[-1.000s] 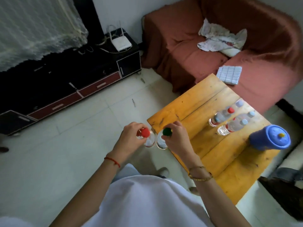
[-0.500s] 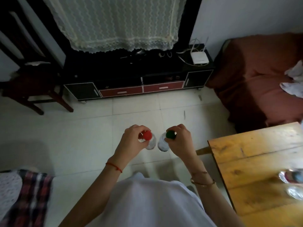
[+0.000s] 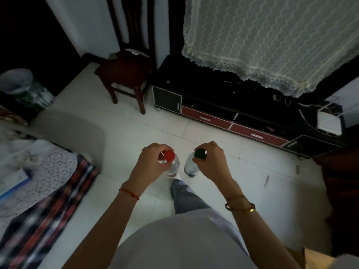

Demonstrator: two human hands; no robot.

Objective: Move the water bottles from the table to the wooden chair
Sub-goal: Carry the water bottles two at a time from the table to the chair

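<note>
My left hand (image 3: 149,164) grips the neck of a clear water bottle with a red cap (image 3: 169,155), which hangs upright over the tiled floor. My right hand (image 3: 211,162) grips the neck of a second clear bottle with a green cap (image 3: 200,153), close beside the first. The dark wooden chair (image 3: 124,72) stands ahead at the upper left, against the wall, with a pale cloth at the back of its seat. A sliver of the wooden table (image 3: 318,259) shows at the bottom right corner.
A low black TV cabinet (image 3: 223,105) with red drawers runs along the right under a lace cloth (image 3: 272,39). A bin (image 3: 23,88) sits far left. A bed with plaid bedding (image 3: 44,191) fills the lower left. White tiled floor lies between me and the chair.
My view has swung left, away from the table and sofa; the wooden chair has come nearer and toward the centre. Both hands still hold their bottles the same way.
</note>
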